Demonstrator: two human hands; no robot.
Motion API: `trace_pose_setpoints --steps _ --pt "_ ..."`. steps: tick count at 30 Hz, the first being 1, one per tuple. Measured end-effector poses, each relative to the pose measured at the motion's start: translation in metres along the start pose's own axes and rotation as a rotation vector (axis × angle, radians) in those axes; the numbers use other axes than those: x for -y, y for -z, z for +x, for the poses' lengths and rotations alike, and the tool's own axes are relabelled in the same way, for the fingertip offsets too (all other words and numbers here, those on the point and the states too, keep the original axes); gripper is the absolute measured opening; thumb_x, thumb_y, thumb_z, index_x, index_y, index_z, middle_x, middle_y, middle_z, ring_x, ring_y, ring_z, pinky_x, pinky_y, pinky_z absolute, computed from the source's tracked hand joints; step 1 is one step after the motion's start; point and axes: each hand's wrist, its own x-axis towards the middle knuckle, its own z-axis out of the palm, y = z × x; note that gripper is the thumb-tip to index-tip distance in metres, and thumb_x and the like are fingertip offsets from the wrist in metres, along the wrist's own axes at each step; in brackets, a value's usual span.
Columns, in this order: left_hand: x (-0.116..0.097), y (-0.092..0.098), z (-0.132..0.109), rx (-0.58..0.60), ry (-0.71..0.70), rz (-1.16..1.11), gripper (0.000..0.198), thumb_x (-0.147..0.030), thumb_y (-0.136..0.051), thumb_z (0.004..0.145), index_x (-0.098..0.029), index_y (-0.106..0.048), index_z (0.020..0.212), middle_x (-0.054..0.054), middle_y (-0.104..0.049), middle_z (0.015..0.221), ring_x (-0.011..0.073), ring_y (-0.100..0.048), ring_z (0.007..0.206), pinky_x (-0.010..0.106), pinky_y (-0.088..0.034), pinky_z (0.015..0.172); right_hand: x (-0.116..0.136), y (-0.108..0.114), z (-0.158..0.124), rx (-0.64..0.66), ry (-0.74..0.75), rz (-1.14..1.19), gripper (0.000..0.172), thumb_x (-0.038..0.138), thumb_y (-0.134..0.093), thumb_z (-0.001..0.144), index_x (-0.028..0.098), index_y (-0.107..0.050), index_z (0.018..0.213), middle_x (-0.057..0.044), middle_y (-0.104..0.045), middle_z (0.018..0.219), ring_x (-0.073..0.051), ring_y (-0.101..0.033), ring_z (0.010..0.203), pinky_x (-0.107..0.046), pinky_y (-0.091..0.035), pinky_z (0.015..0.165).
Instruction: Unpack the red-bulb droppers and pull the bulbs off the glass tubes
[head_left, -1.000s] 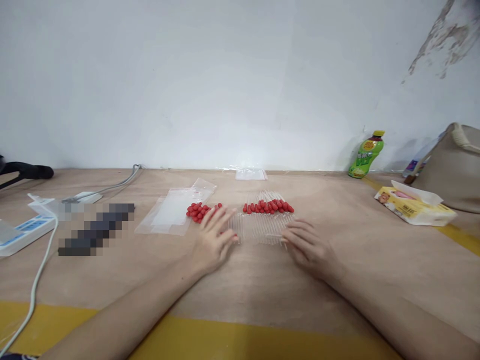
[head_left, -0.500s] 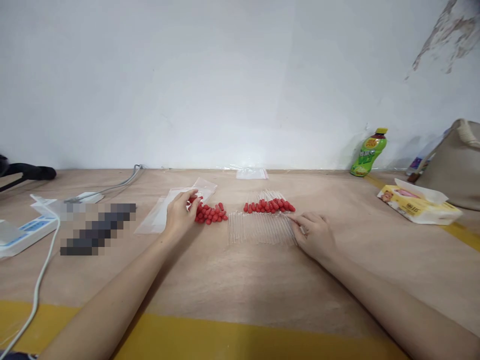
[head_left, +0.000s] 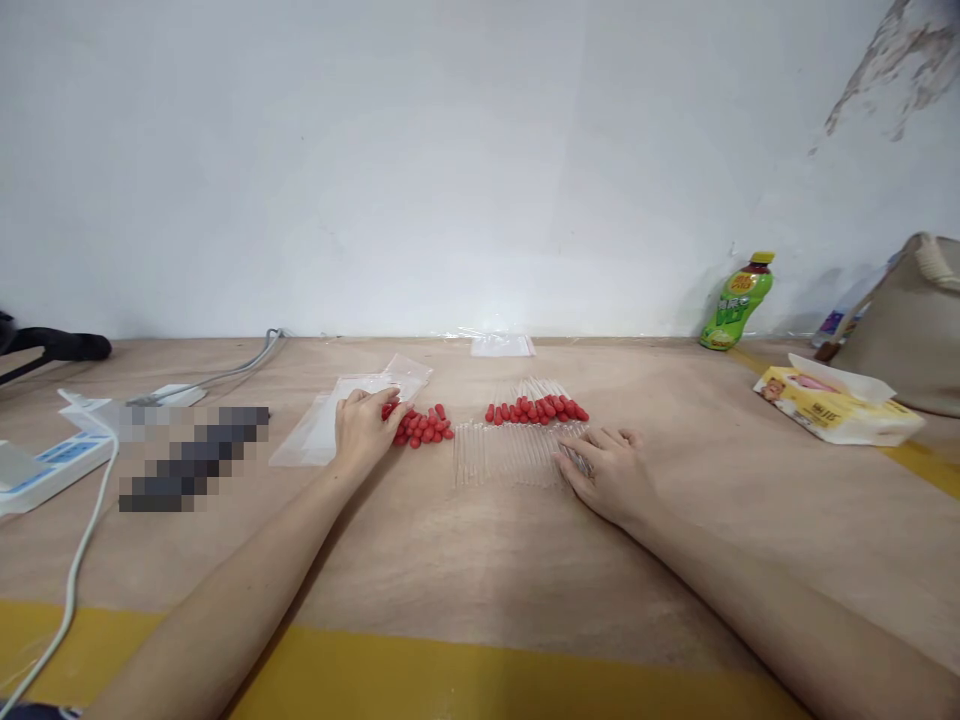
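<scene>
A row of clear glass tubes [head_left: 506, 455] lies side by side in the middle of the wooden table, with a line of red rubber bulbs [head_left: 536, 410] at their far ends. A loose heap of red bulbs [head_left: 426, 427] lies to the left. My left hand [head_left: 364, 430] rests at the left edge of that heap, fingers curled and pinching at a bulb. My right hand [head_left: 611, 470] lies on the right end of the tube row, fingers pressed onto the tubes.
Clear plastic bags [head_left: 337, 425] lie left of the heap, another bag [head_left: 502, 347] by the wall. A power strip [head_left: 45, 465] and cables [head_left: 67, 580] are at far left. A green bottle [head_left: 735, 302], a tissue pack [head_left: 836, 405] and a beige bag [head_left: 911, 330] stand at right.
My left hand left the tube row and went left to the bulb heap. My right hand shifted from the near edge of the tubes to their right end.
</scene>
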Motion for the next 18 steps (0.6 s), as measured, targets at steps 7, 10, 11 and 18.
trace_pose_setpoints --steps 7,10,11,18 --pt "-0.008 0.012 0.001 -0.221 -0.022 -0.055 0.027 -0.037 -0.048 0.083 -0.019 -0.065 0.093 0.005 -0.065 0.095 0.0212 -0.053 0.086 0.035 -0.036 0.083 0.004 0.013 0.002 0.04 -0.066 0.1 0.032 0.05 -0.055 0.075 0.023 -0.067 0.087 -0.003 -0.063 0.08 -0.017 -0.056 0.076 -0.036 -0.026 0.081" --pt "-0.022 0.015 0.001 -0.264 -0.085 -0.064 0.024 -0.035 -0.051 0.081 -0.019 -0.065 0.09 0.006 -0.062 0.098 0.0213 -0.051 0.091 0.035 -0.035 0.085 -0.007 0.017 0.003 0.009 -0.161 0.106 0.031 0.047 -0.051 0.078 0.023 -0.068 0.086 -0.004 -0.063 0.08 -0.019 -0.056 0.079 -0.037 -0.029 0.08" --pt "-0.028 0.015 0.0 -0.235 -0.11 -0.059 0.023 -0.035 -0.051 0.08 -0.019 -0.065 0.089 0.005 -0.061 0.098 0.0214 -0.051 0.092 0.035 -0.035 0.084 -0.013 0.016 0.003 -0.002 -0.213 0.104 0.031 0.046 -0.049 0.08 0.023 -0.068 0.085 -0.005 -0.063 0.08 -0.019 -0.056 0.08 -0.037 -0.031 0.079" --pt "-0.08 -0.005 0.015 0.28 -0.16 0.074 0.024 -0.036 -0.046 0.08 -0.022 -0.065 0.085 0.006 -0.061 0.096 0.0247 -0.048 0.096 0.039 -0.034 0.082 -0.049 -0.006 -0.001 0.061 -0.555 0.392 0.039 0.043 -0.042 0.082 0.014 -0.065 0.095 -0.012 -0.062 0.093 -0.022 -0.058 0.087 -0.035 -0.045 0.075"
